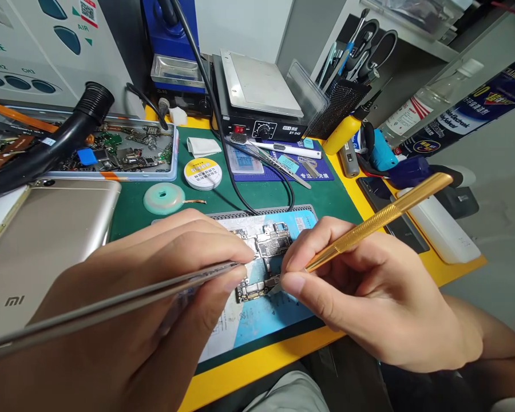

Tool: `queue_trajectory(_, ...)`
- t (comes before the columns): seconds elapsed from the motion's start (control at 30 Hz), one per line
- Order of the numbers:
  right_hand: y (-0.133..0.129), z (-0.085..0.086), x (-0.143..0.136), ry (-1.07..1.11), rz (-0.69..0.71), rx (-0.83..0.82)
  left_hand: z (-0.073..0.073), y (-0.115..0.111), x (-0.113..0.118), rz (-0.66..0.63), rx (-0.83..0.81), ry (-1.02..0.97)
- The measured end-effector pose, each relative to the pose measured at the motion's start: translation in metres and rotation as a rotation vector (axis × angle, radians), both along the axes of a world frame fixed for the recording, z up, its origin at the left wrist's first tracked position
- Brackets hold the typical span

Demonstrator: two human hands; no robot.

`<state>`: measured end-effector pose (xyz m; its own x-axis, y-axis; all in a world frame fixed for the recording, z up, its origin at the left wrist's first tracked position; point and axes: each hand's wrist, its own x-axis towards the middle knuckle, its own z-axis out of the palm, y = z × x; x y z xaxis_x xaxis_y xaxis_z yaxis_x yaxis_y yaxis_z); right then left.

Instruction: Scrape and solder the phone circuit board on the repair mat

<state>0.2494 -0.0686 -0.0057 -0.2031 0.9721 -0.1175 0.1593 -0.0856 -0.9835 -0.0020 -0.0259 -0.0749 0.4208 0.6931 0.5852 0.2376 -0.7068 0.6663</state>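
My left hand (154,254) is closed around metal tweezers (111,303), whose tips lie hidden behind my thumb and forefinger near the circuit board. The phone circuit board (274,245), dense with chips, lies on a blue and white work pad (257,329). My right hand (369,312) pinches a hobby knife with a gold knurled handle (369,226). The short blade points down at the lower part of the board, on the right. I cannot tell whether it touches. Fingers of both hands cover parts of the board and pad.
A gold phone (51,246) lies at left, near a tray of loose boards (174,154) and a black hose (38,146). Behind stand a heating plate (261,86) and a tool holder (343,106). A cable (223,131) crosses the green mat. Bottles (433,100) are at right.
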Motion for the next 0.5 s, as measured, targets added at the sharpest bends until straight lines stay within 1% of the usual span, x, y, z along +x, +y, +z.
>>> queue_trajectory(0.23,-0.0006,0.0026,0.0005,0.003,0.002,-0.046,-0.0045,0.0027,0.0038,-0.002,0.000,0.017)
queue_trajectory(0.4,-0.0009,0.0054,0.0022,-0.014,0.018,-0.019,-0.0047,0.0032,0.0046,-0.009,0.006,0.023)
queue_trajectory(0.5,0.0014,0.0052,0.0024,-0.009,0.013,-0.056,-0.0040,0.0033,0.0057,-0.015,0.010,0.028)
